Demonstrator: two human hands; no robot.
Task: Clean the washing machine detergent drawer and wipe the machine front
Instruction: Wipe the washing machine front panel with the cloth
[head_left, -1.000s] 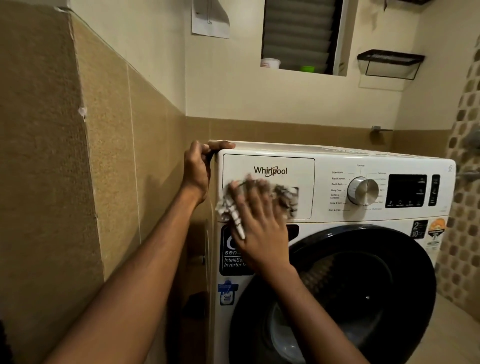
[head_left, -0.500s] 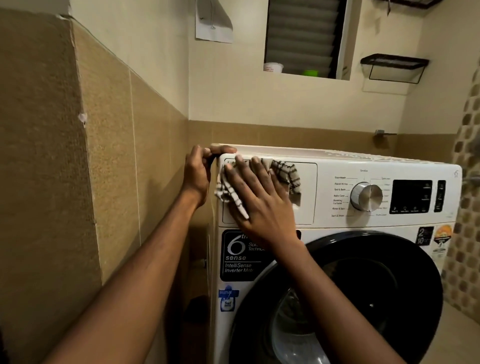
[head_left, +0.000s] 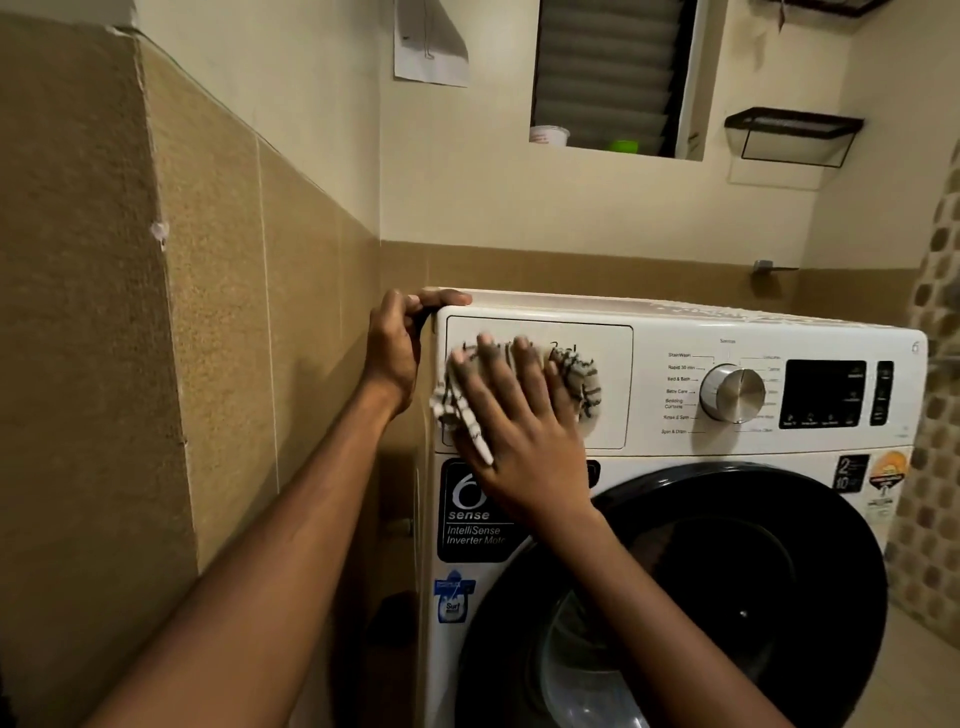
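Now, right hand (head_left: 519, 447) flat on cloth (head_left: 579, 382) over closed drawer (head_left: 615, 410); left hand (head_left: 393, 353) curled around machine corner (head_left: 441, 325).

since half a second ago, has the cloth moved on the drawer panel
Yes. The cloth, under the right hand, has slid down from the top edge of the drawer panel toward its middle.

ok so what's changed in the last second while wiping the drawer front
The right hand slid the cloth up to the top of the drawer front, then back down to its middle. The left hand keeps its grip on the top corner of the washing machine; the drawer stays shut.
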